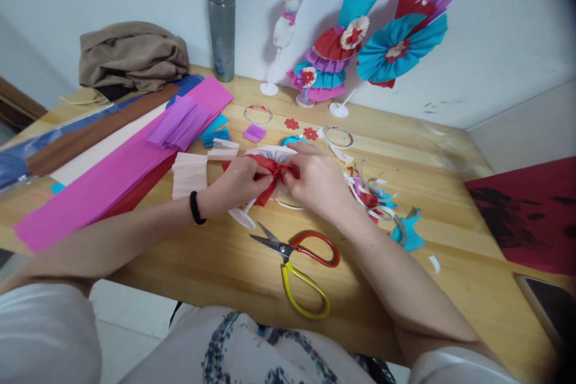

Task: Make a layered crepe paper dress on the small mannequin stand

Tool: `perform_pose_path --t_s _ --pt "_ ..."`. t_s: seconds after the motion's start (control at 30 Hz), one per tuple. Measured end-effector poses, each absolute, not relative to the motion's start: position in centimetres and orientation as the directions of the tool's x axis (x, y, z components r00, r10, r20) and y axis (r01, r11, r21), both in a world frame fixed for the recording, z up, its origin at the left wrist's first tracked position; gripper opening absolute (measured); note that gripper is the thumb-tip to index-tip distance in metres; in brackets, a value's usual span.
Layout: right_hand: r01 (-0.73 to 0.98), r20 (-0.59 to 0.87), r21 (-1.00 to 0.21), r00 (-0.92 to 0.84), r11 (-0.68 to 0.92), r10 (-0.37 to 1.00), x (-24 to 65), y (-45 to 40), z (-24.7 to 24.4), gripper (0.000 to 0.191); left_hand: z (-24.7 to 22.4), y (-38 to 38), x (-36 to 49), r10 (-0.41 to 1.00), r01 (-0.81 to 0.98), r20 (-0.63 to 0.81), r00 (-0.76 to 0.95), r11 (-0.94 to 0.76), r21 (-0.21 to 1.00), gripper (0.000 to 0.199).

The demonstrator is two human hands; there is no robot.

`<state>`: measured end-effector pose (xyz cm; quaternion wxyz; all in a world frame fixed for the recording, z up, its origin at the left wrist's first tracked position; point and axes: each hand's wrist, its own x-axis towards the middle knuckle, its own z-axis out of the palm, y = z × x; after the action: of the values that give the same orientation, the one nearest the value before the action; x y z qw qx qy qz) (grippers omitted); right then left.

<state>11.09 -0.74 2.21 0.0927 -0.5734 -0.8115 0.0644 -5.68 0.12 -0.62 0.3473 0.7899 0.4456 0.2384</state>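
My left hand (239, 182) is closed on the left part of a red paper strip (267, 193) gathered at its middle. My right hand (318, 179) pinches the same red paper just beside it. Under and behind the red paper lies a pale, ruffled piece (265, 152), partly hidden by my fingers. A white stand base (242, 218) shows below my left hand. Nearer to me, scissors (286, 250) with one red and one yellow handle lie with their blades apart. Pale crepe pieces (189, 176) are to the left of my hands.
Crepe paper strips (130, 156) cover the left side. Behind stand a bottle (221, 24), a bare mini mannequin (292, 6) and two dressed ones (335, 48). Paper scraps (375, 195) lie right of my hands, and a phone (546, 306) sits at the right edge.
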Motion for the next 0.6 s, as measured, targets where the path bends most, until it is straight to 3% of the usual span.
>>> perform_pose_path --t_s 0.2,0.33,0.6 --pt "0.855 0.154 -0.285 -0.405 0.433 0.901 11.64 -0.1 1.59 0.023 0.2 0.34 -4.77 0.923 0.591 0.001 0.384 -0.247 0.768 0.038" --pt "0.838 0.148 -0.325 -0.413 0.438 0.899 11.91 0.0 1.42 0.024 -0.25 0.73 -4.54 0.932 0.585 0.04 0.359 -0.259 0.769 0.043" --pt "0.891 0.19 -0.223 -0.358 0.395 0.914 11.82 0.06 1.38 0.022 -0.78 0.69 -4.89 0.926 0.576 0.056 0.373 -0.279 0.768 0.034"
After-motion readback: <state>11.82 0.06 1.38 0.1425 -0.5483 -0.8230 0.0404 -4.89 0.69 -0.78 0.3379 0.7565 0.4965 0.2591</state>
